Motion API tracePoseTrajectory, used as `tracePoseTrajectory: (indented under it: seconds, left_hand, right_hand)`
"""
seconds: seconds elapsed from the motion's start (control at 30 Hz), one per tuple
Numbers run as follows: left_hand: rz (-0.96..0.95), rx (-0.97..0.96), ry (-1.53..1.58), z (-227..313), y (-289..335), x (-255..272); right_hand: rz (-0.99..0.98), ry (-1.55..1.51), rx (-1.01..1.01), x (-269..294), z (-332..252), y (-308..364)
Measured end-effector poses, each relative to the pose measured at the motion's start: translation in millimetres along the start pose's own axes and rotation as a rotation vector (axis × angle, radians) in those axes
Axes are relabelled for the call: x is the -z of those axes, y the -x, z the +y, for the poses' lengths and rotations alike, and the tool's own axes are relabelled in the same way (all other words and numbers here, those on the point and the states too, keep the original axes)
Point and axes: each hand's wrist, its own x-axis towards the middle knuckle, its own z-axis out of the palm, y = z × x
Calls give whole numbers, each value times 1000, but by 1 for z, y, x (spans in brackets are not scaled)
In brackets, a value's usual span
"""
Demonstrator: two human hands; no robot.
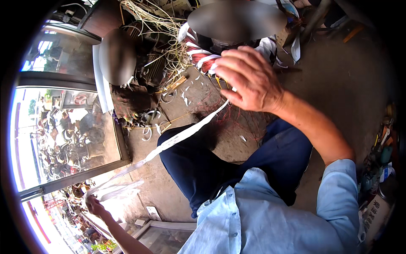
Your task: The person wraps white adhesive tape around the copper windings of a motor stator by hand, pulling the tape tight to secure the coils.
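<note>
A long white cloth tape (182, 135) stretches taut across my knees from the lower left up to a coil. My left hand (94, 205), far out at the left, is closed on this tape, and a loose tail of it hangs beside the fist. The coil of red copper wire (203, 59) is wrapped in white tape in a spiral, and sits at the top centre. Over its near right side lies my right hand (250, 78), fingers stretched out and thumb apart. The tape's upper end passes near that thumb; the exact contact is hidden under the hand.
Tangled pale wires (156, 25) and white scraps (185, 97) lie at the upper left and on the floor. Thin red wires (237, 120) are strewn between my legs. A glass door (80, 127) stands at left. Tools and a cardboard box (374, 216) line the right edge.
</note>
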Motion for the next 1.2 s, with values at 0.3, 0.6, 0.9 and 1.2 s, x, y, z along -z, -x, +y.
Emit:
tracePoseTrajectory:
  seconds: [0.3,0.6,0.9,1.2]
  left_hand:
    - [546,-289,50,142,-37,118]
    - [81,-158,258,141,-7,41]
    - [-1820,-196,267,215,182,-61]
    - [-1480,-707,-110,256,235,-112]
  right_hand:
    - [-541,-428,-85,-28,-120,42]
    - [-671,-944,-294,151,-179,53]
    - [703,-1277,-1032,346,-99,248]
    - [354,752,-1614,421,-50,519]
